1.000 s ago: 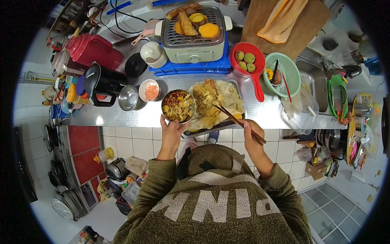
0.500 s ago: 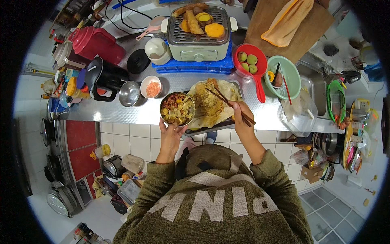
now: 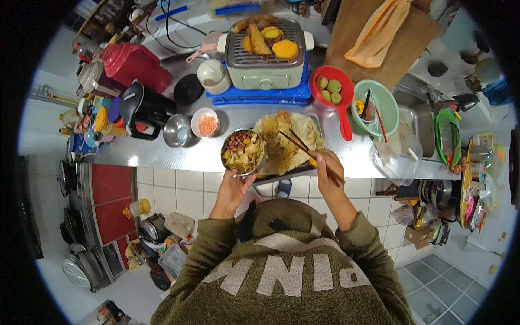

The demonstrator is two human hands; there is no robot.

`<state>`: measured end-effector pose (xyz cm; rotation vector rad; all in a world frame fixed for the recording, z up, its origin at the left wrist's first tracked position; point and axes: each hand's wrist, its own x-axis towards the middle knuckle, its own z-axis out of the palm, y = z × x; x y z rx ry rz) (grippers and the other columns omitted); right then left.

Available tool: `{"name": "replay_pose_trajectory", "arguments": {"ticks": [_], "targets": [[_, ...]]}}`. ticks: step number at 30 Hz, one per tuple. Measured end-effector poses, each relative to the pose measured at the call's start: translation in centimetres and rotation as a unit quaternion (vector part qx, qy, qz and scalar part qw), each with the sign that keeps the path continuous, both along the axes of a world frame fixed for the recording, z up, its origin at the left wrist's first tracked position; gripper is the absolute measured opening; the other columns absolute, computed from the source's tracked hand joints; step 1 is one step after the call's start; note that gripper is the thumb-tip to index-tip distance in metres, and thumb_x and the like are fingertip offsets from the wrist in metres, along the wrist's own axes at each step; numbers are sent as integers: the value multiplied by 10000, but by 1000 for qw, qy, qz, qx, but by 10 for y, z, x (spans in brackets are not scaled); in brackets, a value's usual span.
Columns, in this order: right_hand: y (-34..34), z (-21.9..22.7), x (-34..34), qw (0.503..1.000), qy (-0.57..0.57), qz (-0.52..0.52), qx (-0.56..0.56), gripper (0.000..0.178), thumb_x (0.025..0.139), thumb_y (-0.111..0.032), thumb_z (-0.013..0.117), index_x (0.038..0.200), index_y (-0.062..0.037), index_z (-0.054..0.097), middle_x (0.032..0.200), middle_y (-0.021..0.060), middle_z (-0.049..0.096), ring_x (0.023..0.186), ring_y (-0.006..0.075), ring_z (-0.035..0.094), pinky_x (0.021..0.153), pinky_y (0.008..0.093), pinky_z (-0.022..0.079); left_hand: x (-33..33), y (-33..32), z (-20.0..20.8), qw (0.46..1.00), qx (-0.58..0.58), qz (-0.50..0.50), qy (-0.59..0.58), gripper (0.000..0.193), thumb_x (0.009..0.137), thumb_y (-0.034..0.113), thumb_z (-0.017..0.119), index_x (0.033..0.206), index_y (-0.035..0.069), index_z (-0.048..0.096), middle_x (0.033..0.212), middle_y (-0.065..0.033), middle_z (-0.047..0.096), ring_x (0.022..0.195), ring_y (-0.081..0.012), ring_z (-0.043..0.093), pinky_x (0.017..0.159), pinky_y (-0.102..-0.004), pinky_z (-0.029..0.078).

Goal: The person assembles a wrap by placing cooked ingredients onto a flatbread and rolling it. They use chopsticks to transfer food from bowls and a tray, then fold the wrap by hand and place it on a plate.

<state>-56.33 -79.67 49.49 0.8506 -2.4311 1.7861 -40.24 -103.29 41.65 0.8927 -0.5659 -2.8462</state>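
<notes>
My left hand (image 3: 233, 190) grips a round metal bowl (image 3: 242, 153) from below, at the counter's front edge. Peanuts and yellowish shredded food fill it. Between the fingers of my right hand (image 3: 330, 170) is a pair of dark chopsticks (image 3: 298, 142), tips apart over a pale flatbread (image 3: 306, 130). Brownish-yellow shreds lie on the flatbread, which rests in a dark tray (image 3: 295, 172). The bowl stands just left of the flatbread and overlaps its edge in view. Whether the chopsticks pinch any food is too small to tell.
Behind the tray, a grill (image 3: 265, 81) holding food stands on a blue crate (image 3: 260, 97). A red strainer (image 3: 344, 116) of green fruit and a green basin (image 3: 392, 116) are right. Left are a small white bowl (image 3: 213, 114), a metal bowl (image 3: 177, 131) and a black kettle (image 3: 146, 111).
The chopstick tips have spread apart over the flatbread, and my right hand has come slightly lower. The bowl in my left hand has shifted slightly right and nearer me. The whole view has shifted a little.
</notes>
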Motion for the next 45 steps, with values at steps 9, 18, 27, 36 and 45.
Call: {"name": "replay_pose_trajectory", "arguments": {"ticks": [9,18,27,36,45], "targets": [[-14,34,21,996,41,-77,-8,214,992,-114,543,1022,44,685,956,181,666,871,325,632,806,387,498,-21,-22,8,998,27,-56,29,658,936,177,528,1504,28,232,1465,-248,368,1320,-448,472,990,-370,575],[-52,12,84,989,-15,-146,-30,237,1005,-145,518,1093,49,622,1064,196,624,984,339,604,900,389,470,-40,-29,16,994,-56,-75,48,584,957,135,540,1476,193,280,1458,-76,396,1338,-287,437,1104,-411,463],[-72,-16,106,948,-128,-228,-181,369,1067,-276,404,1177,45,551,1158,146,555,1120,227,558,1009,356,429,-58,-33,24,990,-73,-119,36,570,960,129,535,1476,100,295,1467,-145,413,1355,-333,449,1108,-389,469],[-74,-25,130,953,-84,-275,-100,306,1006,-209,501,1172,42,553,1135,215,576,1064,371,567,956,424,438,-73,-17,48,984,-58,-156,61,574,972,144,540,1484,34,306,1461,-190,438,1362,-372,452,1117,-362,461],[-88,-5,130,957,-21,-268,-107,369,994,-252,539,1230,32,519,1156,229,556,1058,400,540,947,456,427,-68,2,33,988,-86,-113,63,532,934,84,574,1432,104,386,1411,-102,483,1290,-284,504,1139,-421,429]]}}
